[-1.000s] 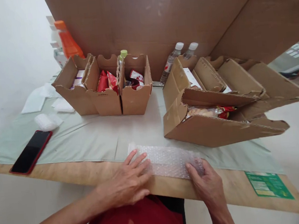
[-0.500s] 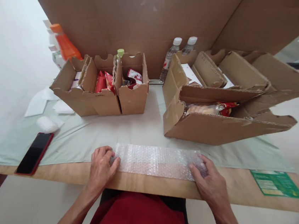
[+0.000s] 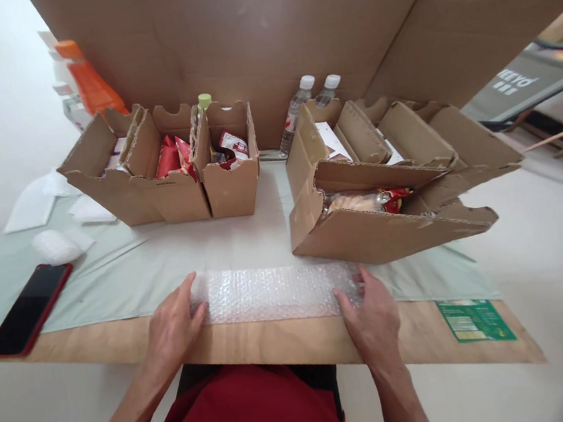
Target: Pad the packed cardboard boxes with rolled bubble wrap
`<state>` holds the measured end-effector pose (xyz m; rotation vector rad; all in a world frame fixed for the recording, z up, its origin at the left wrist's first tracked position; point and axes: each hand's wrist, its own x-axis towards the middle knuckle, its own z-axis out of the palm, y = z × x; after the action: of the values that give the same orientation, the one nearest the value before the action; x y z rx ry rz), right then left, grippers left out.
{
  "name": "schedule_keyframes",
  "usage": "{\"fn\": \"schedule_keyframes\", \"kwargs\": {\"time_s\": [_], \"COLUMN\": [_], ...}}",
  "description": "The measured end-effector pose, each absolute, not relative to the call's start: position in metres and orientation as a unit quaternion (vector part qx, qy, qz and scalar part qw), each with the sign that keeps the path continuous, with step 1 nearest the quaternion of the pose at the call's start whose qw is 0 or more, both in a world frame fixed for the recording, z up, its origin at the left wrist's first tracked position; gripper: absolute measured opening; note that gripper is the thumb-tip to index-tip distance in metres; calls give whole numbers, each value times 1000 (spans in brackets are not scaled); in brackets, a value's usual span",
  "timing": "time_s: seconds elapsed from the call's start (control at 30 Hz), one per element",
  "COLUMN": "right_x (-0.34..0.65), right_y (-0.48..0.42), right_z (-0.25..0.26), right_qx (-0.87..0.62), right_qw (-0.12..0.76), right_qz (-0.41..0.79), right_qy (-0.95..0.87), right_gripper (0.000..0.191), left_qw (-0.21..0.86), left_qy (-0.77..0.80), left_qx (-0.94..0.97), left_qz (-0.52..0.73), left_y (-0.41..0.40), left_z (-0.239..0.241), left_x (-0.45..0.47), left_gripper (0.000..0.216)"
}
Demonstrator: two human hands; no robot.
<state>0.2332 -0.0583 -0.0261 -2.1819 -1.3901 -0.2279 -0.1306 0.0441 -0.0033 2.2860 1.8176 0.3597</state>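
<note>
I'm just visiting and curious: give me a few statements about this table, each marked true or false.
The left hand and right hand touch opposite ends of the bubble wrap. True.
The phone lies right of the bubble wrap. False: it lies to the left, near the edge of the table.
The orange bottle stands inside a cardboard box. False: it stands behind the small boxes.
Two white-capped clear bottles stand at the back. True.

I can't tell whether the bubble wrap (image 3: 274, 292) is folded; a cardboard box (image 3: 364, 232) hides the lower halves of two water bottles (image 3: 295, 107).
</note>
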Motion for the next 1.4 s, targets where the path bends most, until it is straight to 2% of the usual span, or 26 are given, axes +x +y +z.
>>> {"fn": "schedule_keyframes", "kwargs": {"time_s": [0.07, 0.13, 0.2, 0.27, 0.37, 0.47, 0.6, 0.77, 0.97, 1.07, 1.17, 1.33, 1.4], "right_x": [239, 232, 207, 166, 109, 95, 150, 237, 262, 251, 243, 238, 233], "right_y": [-66, -69, -63, -46, -17, -8, -40, -92, -96, -74, -52, -45, -59], "right_z": [-21, -12, -5, -2, -9, -21, -37, -44, -25, -17, -18, -20, -13], "right_qx": [-795, -767, -724, -675, -615, -614, -668, -781, -797, -786, -795, -782, -784], "right_qw": [279, 295, 310, 308, 246, 185, 136, 101, 205, 170, 150, 273, 312], "right_qz": [-147, -179, -156, -93, 18, 60, -2, -91, -135, -130, -86, 5, 46], "right_qy": [-518, -541, -596, -665, -749, -765, -732, -610, -552, -580, -581, -560, -534], "right_gripper": [59, 49, 37, 36, 45, 51, 59, 57, 52, 52, 49, 44, 39], "left_qw": [34, -10, -12, 16, 35, 1, -9, 13, -11, -28, -31, 38, 54], "left_qy": [580, 530, 474, 414, 353, 384, 434, 450, 456, 532, 591, 587, 572], "left_qx": [800, 820, 837, 862, 907, 913, 899, 890, 878, 827, 794, 790, 795], "left_qz": [153, 215, 275, 292, 225, 139, 67, 65, 143, 181, 138, 171, 192], "left_y": [42, 39, 36, 33, 31, 35, 37, 34, 37, 41, 42, 39, 41], "left_z": [3, 14, 24, 25, 4, -24, -38, -33, -25, -15, -8, -11, -8], "left_x": [-137, -134, -119, -98, -75, -78, -93, -89, -96, -115, -126, -118, -118], "left_gripper": [44, 39, 38, 46, 53, 55, 53, 52, 49, 42, 35, 12, 10]}}
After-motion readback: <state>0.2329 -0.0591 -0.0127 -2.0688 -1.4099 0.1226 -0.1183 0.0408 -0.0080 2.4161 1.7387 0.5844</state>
